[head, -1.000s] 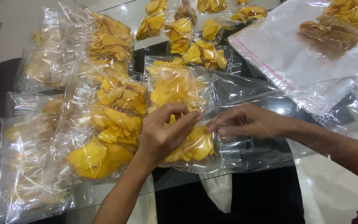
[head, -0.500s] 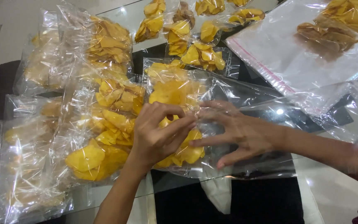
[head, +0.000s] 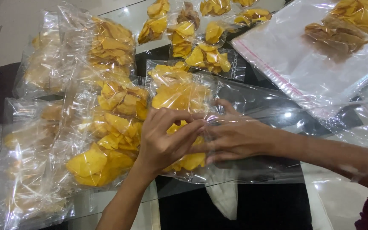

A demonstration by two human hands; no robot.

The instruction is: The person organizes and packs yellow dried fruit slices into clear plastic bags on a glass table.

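My left hand (head: pixel 162 142) has its fingertips (head: pixel 196 124) drawn together, pinching the clear plastic of the bag of chips (head: pixel 179 100) that lies flat on the glass table (head: pixel 120 12) in front of me. My right hand (head: pixel 235 138) meets it from the other side, fingers laid flat and close together on the same bag, thumb up near the left fingertips; whether it grips the plastic or only presses it I cannot tell. The bag holds yellow chips, bunched at its far end and under my left palm. Just left of it sit more filled bags (head: pixel 107 123), overlapping each other, and further small bags (head: pixel 207 57) lie beyond. To the far right lies a large zip bag (head: pixel 303 64) with browner chips, well apart from my hands
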